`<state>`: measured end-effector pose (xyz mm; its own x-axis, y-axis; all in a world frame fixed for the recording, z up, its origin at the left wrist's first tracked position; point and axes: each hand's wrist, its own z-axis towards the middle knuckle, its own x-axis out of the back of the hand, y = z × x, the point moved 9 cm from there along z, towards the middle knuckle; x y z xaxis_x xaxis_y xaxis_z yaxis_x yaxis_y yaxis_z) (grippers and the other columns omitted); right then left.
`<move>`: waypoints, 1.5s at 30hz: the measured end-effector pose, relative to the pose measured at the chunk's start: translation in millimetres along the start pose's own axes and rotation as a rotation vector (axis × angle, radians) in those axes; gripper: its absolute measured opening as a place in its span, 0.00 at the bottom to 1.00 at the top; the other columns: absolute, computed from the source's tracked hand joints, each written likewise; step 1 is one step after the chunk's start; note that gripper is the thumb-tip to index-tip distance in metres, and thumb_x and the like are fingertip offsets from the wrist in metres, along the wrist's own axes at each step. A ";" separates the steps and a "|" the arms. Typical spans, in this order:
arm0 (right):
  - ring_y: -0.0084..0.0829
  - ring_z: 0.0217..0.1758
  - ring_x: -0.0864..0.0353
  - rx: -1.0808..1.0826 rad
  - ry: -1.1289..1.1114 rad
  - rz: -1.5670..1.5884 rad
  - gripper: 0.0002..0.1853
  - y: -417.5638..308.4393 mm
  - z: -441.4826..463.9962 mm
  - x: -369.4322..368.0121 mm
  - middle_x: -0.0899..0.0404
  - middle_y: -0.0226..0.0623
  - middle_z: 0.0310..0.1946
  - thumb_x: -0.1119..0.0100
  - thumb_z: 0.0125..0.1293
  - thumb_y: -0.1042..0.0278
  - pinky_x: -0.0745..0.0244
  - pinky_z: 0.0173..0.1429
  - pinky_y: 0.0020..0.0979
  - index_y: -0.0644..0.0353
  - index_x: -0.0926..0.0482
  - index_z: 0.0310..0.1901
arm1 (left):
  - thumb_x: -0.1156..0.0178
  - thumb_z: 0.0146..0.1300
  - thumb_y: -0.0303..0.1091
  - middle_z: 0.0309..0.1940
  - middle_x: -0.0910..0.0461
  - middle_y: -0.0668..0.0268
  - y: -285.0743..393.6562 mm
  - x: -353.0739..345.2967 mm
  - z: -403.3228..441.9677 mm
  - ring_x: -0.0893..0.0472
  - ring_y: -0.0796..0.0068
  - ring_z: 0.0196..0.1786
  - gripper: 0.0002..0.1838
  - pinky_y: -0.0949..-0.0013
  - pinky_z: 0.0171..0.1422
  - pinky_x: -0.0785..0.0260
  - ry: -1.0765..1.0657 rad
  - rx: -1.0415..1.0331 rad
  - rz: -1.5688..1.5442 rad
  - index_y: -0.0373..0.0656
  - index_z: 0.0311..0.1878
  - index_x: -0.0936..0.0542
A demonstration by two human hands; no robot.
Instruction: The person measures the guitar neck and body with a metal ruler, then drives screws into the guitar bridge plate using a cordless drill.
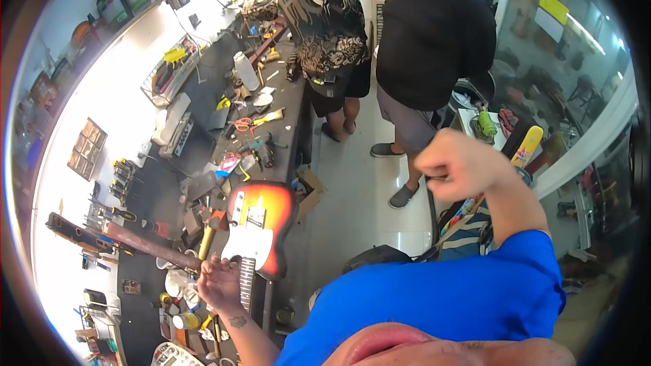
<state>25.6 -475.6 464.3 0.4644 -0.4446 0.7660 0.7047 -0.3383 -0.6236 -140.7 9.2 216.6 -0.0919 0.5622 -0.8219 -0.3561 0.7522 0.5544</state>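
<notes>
Several hand tools with yellow and black handles [122, 177] stand in a cluster by the white wall at our left. Right of them, a long reddish-brown wooden bar [152, 245] slants down toward our left hand [220, 285], crossing near a hammer with a pale yellow wooden handle [205, 240]. Our left fingers are partly bent at the bar's near end, just beside the fretted neck of a sunburst electric guitar with a white pickguard [261, 230]; we cannot tell whether they grip either one. The guitar lies face up along the edge of the cluttered dark grey bench [288, 91], and beyond it we see red-handled scissors [243, 124]. Farther right stand a person in a dark patterned shirt [329, 27] and another in a black top [434, 34]. Our right hand [461, 166] is raised above the floor, its fingers curled into a loose fist; whether anything sits inside, we cannot tell.
</notes>
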 end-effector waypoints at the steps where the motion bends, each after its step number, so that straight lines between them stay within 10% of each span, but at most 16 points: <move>1: 0.31 0.21 0.46 -0.080 -0.029 0.024 0.16 22.7 8.5 -25.1 0.46 0.39 0.16 0.39 0.50 0.71 0.47 0.28 0.44 0.62 0.40 0.22 | 0.34 0.68 0.43 0.58 0.18 0.62 1.1 3.1 -2.2 0.18 0.59 0.58 0.12 0.49 0.67 0.25 0.003 0.005 -0.018 0.48 0.41 0.24; 10: 0.27 0.25 0.33 -0.374 -0.326 0.250 0.21 134.2 10.1 -262.9 0.30 0.33 0.19 0.31 0.66 0.55 0.35 0.32 0.41 0.62 0.27 0.26 | 0.35 0.67 0.43 0.54 0.16 0.61 20.5 2.6 -17.8 0.18 0.57 0.54 0.11 0.49 0.63 0.25 0.066 0.168 0.038 0.47 0.44 0.20; 19: 0.40 0.32 0.16 -0.651 -0.362 -0.060 0.27 148.4 2.4 -211.7 0.15 0.44 0.27 0.34 0.69 0.40 0.24 0.38 0.45 0.64 0.14 0.35 | 0.37 0.70 0.43 0.58 0.18 0.60 9.7 3.6 2.2 0.18 0.60 0.57 0.13 0.50 0.67 0.28 -0.020 0.263 0.025 0.47 0.51 0.20; 22: 0.48 0.51 0.10 -0.945 -0.379 -0.309 0.32 185.8 -33.3 -147.9 0.10 0.54 0.49 0.35 0.68 0.38 0.17 0.53 0.48 0.66 0.11 0.51 | 0.37 0.69 0.43 0.60 0.19 0.60 10.4 -0.1 10.7 0.19 0.60 0.56 0.16 0.50 0.67 0.28 -0.027 0.234 0.039 0.46 0.54 0.19; 24: 0.48 0.56 0.11 -0.882 -0.327 -0.356 0.33 167.7 -40.9 -115.3 0.12 0.53 0.53 0.34 0.68 0.39 0.18 0.59 0.47 0.63 0.13 0.58 | 0.38 0.69 0.41 0.59 0.18 0.59 21.0 -12.3 20.0 0.18 0.62 0.55 0.20 0.52 0.65 0.27 -0.076 0.230 0.119 0.43 0.60 0.19; 27: 0.44 0.54 0.13 -0.505 -0.085 -0.160 0.32 76.8 9.9 -90.9 0.13 0.41 0.52 0.28 0.65 0.48 0.19 0.59 0.42 0.57 0.19 0.66 | 0.35 0.65 0.24 0.43 0.17 0.66 47.6 -10.3 36.8 0.18 0.71 0.42 0.27 0.69 0.49 0.23 0.160 0.180 1.085 0.36 0.69 0.22; 28: 0.43 0.54 0.13 -0.362 -0.054 -0.172 0.31 49.1 31.6 -94.6 0.13 0.40 0.52 0.27 0.65 0.50 0.19 0.59 0.42 0.57 0.20 0.66 | 0.33 0.62 0.21 0.35 0.18 0.68 51.9 -53.8 39.8 0.20 0.76 0.37 0.25 0.71 0.43 0.27 0.078 0.026 1.613 0.34 0.64 0.18; 32: 0.41 0.46 0.12 0.094 0.188 -0.015 0.19 -41.9 122.0 -128.0 0.13 0.39 0.41 0.27 0.63 0.60 0.19 0.49 0.41 0.59 0.16 0.52 | 0.30 0.62 0.25 0.28 0.20 0.67 30.2 -207.2 40.2 0.25 0.77 0.29 0.16 0.67 0.37 0.31 -0.312 -0.531 1.951 0.36 0.54 0.13; 33: 0.40 0.43 0.12 0.045 0.236 -0.056 0.17 -44.3 130.6 -128.1 0.13 0.38 0.38 0.27 0.64 0.61 0.19 0.46 0.40 0.59 0.16 0.50 | 0.29 0.63 0.26 0.28 0.20 0.67 22.3 -231.5 34.8 0.27 0.77 0.27 0.15 0.67 0.36 0.31 -0.484 -0.744 1.954 0.36 0.53 0.12; 39: 0.34 0.32 0.15 -0.198 0.437 0.300 0.11 14.8 110.3 -133.3 0.13 0.36 0.30 0.30 0.68 0.63 0.22 0.39 0.36 0.61 0.17 0.45 | 0.31 0.64 0.26 0.27 0.21 0.67 59.5 -118.4 76.2 0.26 0.77 0.28 0.10 0.67 0.37 0.33 -0.066 -0.255 1.854 0.33 0.47 0.13; 43: 0.38 0.31 0.12 -0.382 0.025 0.039 0.16 131.7 30.5 -239.5 0.13 0.40 0.31 0.34 0.71 0.57 0.19 0.37 0.41 0.64 0.17 0.47 | 0.33 0.69 0.30 0.46 0.14 0.64 25.5 52.4 45.7 0.19 0.73 0.47 0.09 0.65 0.55 0.27 -0.098 0.270 1.161 0.39 0.49 0.11; 45: 0.39 0.33 0.10 -0.911 -0.565 -0.047 0.20 152.4 -48.8 -264.4 0.11 0.45 0.36 0.36 0.71 0.56 0.16 0.37 0.42 0.67 0.18 0.50 | 0.33 0.71 0.36 0.59 0.16 0.61 8.5 29.9 17.7 0.21 0.66 0.57 0.11 0.54 0.66 0.28 -0.082 0.242 0.445 0.44 0.50 0.11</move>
<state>-16.0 -450.0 159.1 0.7926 -0.0462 0.6081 0.1712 -0.9402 -0.2945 -130.0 38.5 199.0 -0.1089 0.8640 -0.4916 -0.0731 0.4863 0.8707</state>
